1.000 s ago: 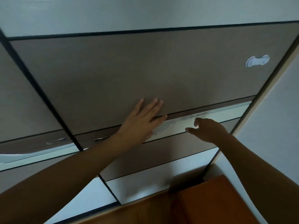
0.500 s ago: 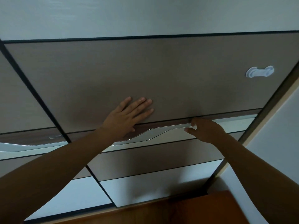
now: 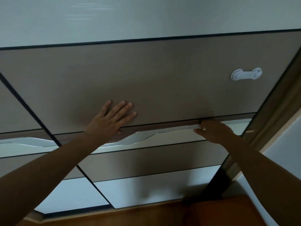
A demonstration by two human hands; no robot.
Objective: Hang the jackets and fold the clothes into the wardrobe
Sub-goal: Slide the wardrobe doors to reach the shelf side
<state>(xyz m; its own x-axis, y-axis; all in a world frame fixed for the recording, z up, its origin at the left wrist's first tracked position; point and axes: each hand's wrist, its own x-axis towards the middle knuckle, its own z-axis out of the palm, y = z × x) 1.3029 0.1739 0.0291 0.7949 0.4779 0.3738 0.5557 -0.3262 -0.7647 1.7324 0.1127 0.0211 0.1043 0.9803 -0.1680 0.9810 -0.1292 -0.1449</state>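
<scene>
Head view: filling nearly the whole frame, a wardrobe door (image 3: 162, 75), seen from close and from below. Showing a broad matte taupe panel across the middle, a pale glossy band above it past a thin black line, and further taupe and pale bands stacked below. Running with its long axis left to right in the picture, tilting slightly up toward the right, edges slanting away at both sides. Carrying a wavy silver handle (image 3: 138, 138) along the lower edge of the taupe panel, dipping and rising in a shallow curve. Bearing a small white latch (image 3: 246, 74) near the panel's upper right, lying sideways. Neighbouring a second door (image 3: 19, 115) at the left, split off by a dark diagonal seam.

Pressing flat on the taupe panel just above the handle, left hand (image 3: 110, 119), fingers (image 3: 120, 108) straight and lightly spread, gripping nothing. Curling over the right stretch of the handle, right hand (image 3: 215, 132), thumb beneath the strip, fingertips hidden behind its top edge, so holding the handle in a loose hooked grip.

Lying along the bottom edge, an orange-brown floor (image 3: 162, 216), meeting a pale wall (image 3: 283, 157) at right.
</scene>
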